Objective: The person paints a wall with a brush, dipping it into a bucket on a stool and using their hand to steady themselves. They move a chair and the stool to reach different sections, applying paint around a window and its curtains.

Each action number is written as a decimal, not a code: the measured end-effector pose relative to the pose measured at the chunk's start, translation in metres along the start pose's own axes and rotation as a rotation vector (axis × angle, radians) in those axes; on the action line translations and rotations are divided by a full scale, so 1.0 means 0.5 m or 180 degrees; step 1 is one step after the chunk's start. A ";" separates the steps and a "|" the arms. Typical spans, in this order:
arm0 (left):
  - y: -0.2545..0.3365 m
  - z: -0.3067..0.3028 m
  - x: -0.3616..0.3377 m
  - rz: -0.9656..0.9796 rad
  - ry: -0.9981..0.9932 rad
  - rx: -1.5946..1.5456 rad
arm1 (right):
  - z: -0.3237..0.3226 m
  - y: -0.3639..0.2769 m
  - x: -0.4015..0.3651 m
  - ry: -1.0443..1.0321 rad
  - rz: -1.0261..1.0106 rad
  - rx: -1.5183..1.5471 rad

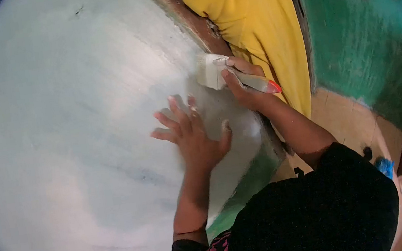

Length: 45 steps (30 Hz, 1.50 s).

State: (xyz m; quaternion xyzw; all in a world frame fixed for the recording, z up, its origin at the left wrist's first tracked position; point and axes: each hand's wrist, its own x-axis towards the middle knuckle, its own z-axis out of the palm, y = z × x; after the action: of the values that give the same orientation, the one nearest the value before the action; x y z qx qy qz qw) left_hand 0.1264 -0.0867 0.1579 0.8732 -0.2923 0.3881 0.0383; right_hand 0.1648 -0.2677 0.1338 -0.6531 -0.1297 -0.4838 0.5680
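My right hand (244, 79) is closed around a wide paintbrush (213, 71), whose handle ends in a red tip near my wrist. White paint coats the brush head, and its bristles touch the pale wall (85, 141) close to a brown wooden frame (185, 12). Lower and to the left, my left hand (193, 134) lies against the wall with fingers spread, holding nothing. White smears show on its fingertips.
A yellow curtain (264, 24) hangs just beyond the frame, close to my right hand. Green paint (245, 186) shows low on the wall. Farther right are a green wall (365, 51), a tiled floor (338, 111) and a blue plastic item (384, 166).
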 end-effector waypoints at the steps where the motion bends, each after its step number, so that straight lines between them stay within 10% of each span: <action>1: -0.006 -0.016 0.019 -0.0052 0.0053 0.0016 | 0.002 0.007 0.004 -0.0012 0.0017 -0.0057; 12: -0.034 -0.052 0.099 -0.0851 -0.0388 0.1019 | -0.044 -0.048 0.099 -0.0834 -0.0372 -0.0315; 17: -0.031 -0.059 0.110 -0.0939 -0.0461 0.0873 | 0.009 -0.115 0.222 0.0167 -0.1123 -0.0102; 23: -0.059 -0.035 0.094 -0.0554 0.0018 0.0712 | 0.041 -0.104 0.181 -0.0135 -0.2247 -0.0901; 28: -0.061 -0.042 0.088 -0.0452 -0.0189 0.0477 | 0.019 -0.156 0.146 -0.1152 -0.1871 -0.1034; 36: -0.066 -0.042 0.084 -0.0514 -0.0414 0.0445 | 0.019 -0.184 0.252 0.0035 -0.2140 -0.0685; 45: 0.003 -0.027 0.086 -0.1072 -0.0024 0.0705 | -0.054 -0.078 0.148 -0.0696 -0.2217 -0.0227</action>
State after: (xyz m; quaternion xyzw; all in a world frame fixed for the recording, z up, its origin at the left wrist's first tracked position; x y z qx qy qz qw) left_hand 0.1392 -0.1045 0.1971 0.9101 -0.0977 0.4026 0.0053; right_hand 0.1607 -0.3065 0.2124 -0.6370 -0.3874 -0.5796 0.3289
